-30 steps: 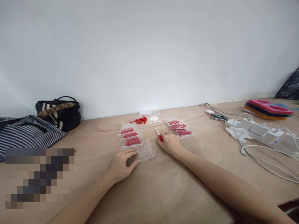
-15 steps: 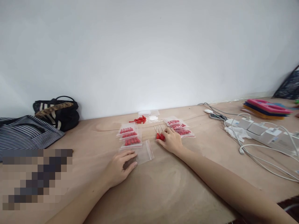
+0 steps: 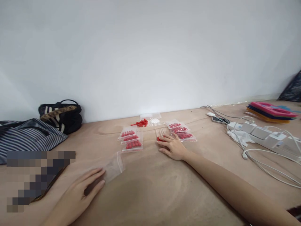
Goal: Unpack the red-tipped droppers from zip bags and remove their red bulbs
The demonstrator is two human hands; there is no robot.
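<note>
My left hand [image 3: 82, 190] is at the lower left, thumb and fingers curved with a gap between them. A clear zip bag [image 3: 112, 168] shows beyond its fingertips and has moved along with it; the exact grip is hidden. My right hand [image 3: 173, 146] lies palm down, fingers stretched over red pieces [image 3: 161, 138] with thin pale sticks pointing away; the fingers partly cover them. To the left are several zip bags of red pieces [image 3: 133, 145] in an overlapping column. A similar column of filled zip bags [image 3: 181, 129] lies just beyond my right hand.
Loose red pieces [image 3: 141, 122] lie near the wall beside clear bags [image 3: 150, 116]. On the right are a white power strip with plugs and cables [image 3: 261, 131] and stacked coloured trays [image 3: 270, 111]. A black bag [image 3: 62, 117] and a striped bag [image 3: 30, 138] are left.
My left hand has moved left and nearer to me, and the clear zip bag has come with it. My right hand has flattened over the red pieces.
</note>
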